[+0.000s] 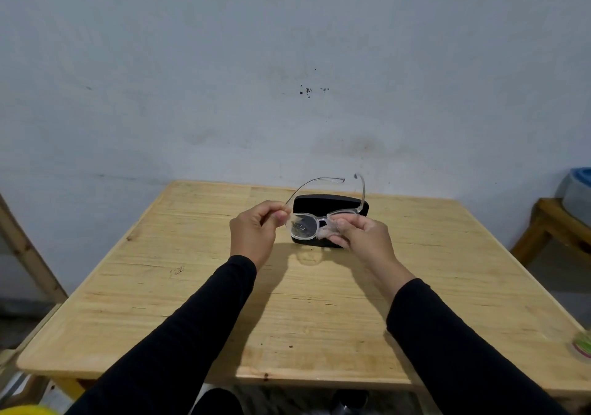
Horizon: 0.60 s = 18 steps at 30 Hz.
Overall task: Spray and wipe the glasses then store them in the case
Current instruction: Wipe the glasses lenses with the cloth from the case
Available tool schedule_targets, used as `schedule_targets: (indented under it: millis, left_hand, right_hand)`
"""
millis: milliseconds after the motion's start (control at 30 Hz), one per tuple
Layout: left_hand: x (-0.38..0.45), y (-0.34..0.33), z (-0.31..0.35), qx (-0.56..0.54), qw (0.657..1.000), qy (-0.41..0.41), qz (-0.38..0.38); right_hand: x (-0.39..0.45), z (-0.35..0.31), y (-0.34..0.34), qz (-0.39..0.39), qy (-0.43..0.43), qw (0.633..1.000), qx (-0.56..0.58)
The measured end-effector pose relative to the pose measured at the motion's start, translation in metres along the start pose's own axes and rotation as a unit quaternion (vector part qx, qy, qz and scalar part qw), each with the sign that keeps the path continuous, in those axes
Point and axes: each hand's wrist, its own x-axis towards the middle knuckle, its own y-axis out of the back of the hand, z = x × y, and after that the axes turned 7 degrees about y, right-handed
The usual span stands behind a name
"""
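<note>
The glasses (319, 219) are held in mid-air at the centre of the frame, just in front of the black case (331, 205) on the wooden table (192, 286), temples unfolded and pointing toward the wall; the left hand (254, 232) pinches the frame's left corner by the hinge, fingers curled; the right hand (358, 234) grips the right lens through a pale cloth (326, 232), thumb on top; the clear plastic frame looks light and fairly stiff, though the thin temples would likely flex or snap if twisted; a lens is probably slick and smudges easily, so hold the rim or hinge corner, not bare glass; no spray bottle is visible
</note>
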Motion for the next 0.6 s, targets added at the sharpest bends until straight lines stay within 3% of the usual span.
schedule_targets:
  millis: [133,600]
  left_hand:
    - [0.002,0.005,-0.003,0.017,1.0,0.01,-0.006]
    - [0.002,0.006,-0.008,0.082,0.996,-0.018,-0.024]
  right_hand:
    - [0.0,0.002,0.009,-0.048,-0.03,0.998,-0.029]
    - [0.008,0.016,-0.003,0.095,-0.041,0.984,0.145]
